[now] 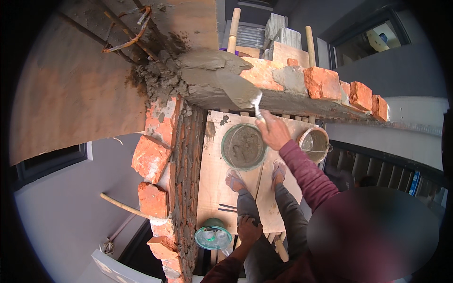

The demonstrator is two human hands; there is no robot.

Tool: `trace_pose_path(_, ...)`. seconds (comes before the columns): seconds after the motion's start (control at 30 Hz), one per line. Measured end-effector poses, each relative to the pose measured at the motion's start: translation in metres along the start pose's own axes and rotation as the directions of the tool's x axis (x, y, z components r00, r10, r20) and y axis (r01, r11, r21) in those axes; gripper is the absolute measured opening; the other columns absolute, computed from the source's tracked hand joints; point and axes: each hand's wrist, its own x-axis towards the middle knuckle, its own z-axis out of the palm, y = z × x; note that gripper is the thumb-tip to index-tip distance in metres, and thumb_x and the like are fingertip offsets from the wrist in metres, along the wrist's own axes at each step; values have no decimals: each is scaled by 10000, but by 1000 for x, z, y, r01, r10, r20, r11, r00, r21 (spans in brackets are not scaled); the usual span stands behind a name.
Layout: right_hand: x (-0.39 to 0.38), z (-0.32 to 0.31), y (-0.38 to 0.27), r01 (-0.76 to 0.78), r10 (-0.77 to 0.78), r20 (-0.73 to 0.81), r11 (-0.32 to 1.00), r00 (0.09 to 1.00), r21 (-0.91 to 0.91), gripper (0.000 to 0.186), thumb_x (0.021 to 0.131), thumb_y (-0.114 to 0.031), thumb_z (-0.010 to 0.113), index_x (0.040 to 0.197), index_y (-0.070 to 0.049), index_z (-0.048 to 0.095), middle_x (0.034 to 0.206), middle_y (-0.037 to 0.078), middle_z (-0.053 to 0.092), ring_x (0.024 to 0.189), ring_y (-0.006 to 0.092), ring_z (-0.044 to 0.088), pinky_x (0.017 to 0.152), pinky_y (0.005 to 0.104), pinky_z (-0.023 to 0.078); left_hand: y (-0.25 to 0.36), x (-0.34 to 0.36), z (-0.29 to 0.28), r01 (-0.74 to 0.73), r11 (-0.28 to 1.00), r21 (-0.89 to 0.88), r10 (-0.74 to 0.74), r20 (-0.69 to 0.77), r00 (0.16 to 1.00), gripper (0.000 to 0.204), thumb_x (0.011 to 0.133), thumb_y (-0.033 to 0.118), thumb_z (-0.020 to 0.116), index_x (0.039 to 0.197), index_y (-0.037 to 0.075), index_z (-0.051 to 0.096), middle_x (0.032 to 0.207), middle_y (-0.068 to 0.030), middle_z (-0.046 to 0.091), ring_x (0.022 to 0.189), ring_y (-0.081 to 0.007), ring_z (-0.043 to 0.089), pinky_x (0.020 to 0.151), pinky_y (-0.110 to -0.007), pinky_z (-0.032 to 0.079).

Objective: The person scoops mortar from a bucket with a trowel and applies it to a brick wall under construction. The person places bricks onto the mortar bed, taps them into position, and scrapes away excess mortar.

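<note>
My right hand (273, 131) is closed round the handle of a trowel (238, 91). The trowel's blade, smeared with grey mortar, lies against the wet mortar (210, 61) on top of the brick wall near the corner. On my bent leg, about the knee, rests my left hand (248, 229), with no tool in it. Below the trowel, a round bucket of mortar (244, 146) stands on the plywood platform (214, 184), in front of my feet.
Loose red bricks (322, 83) sit along the far wall, and others (153, 200) along the left wall. Rusty rebar (125, 30) juts from the corner beside a plywood sheet (75, 94). A second bucket (314, 143) stands right; a green container (213, 236) is near my left hand.
</note>
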Motion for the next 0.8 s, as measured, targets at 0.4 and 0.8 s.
trace_pose_path(0.4, -76, -56, 65, -74, 186, 431, 962, 883, -264, 413, 917, -321, 538, 1169, 5, 542, 937, 268, 639, 885, 423, 617, 748, 472, 491, -6, -6, 17, 12, 999, -42, -10, 39, 999, 396, 735, 298, 655, 1069, 85, 660, 1374, -170, 490, 1335, -371, 368, 1073, -492, 317)
trace_pose_path(0.8, -69, 165, 211, 173, 231, 695, 872, 681, -459, 215, 775, -71, 594, 968, 16, 633, 891, 230, 669, 910, 359, 653, 768, 418, 527, -7, -19, 49, 72, 995, -70, -66, 81, 995, 376, 740, 268, 657, 1080, 109, 649, 1397, -157, 473, 1371, -366, 324, 1100, -489, 275)
